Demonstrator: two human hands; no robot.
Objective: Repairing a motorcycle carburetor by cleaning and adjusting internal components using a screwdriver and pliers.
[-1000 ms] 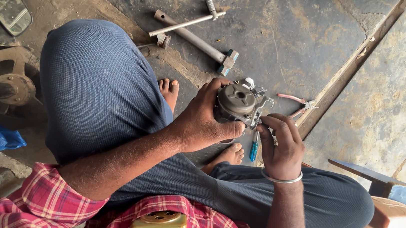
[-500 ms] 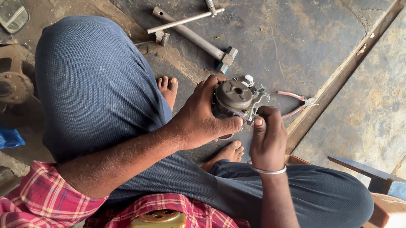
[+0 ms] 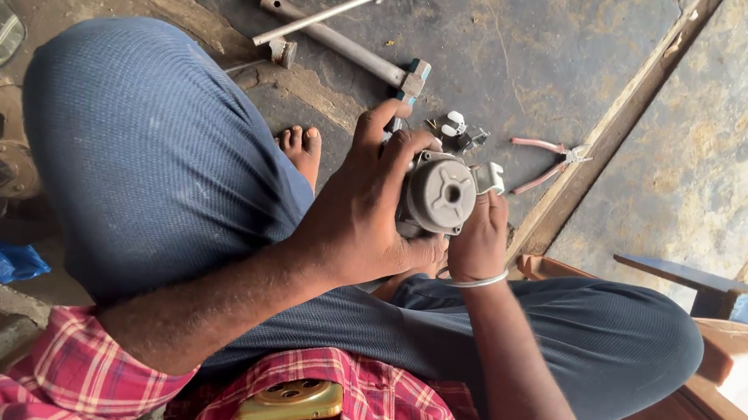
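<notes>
My left hand (image 3: 364, 214) wraps grey round metal part (image 3: 439, 194), round face turned up toward me for clear look. My right hand (image 3: 479, 240) grips its far side, steadying. Part sits above lap. Pliers (image 3: 548, 162), hammer (image 3: 345, 45) lie on floor (image 3: 540, 42), within reach.

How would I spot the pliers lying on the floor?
Start at the wooden strip running diagonally across the stone floor. Just left of it, beyond the hands, lie the pliers, jaws touching the strip. Their pink handles, spread open, set them apart from the grey metal tools nearby.
</notes>
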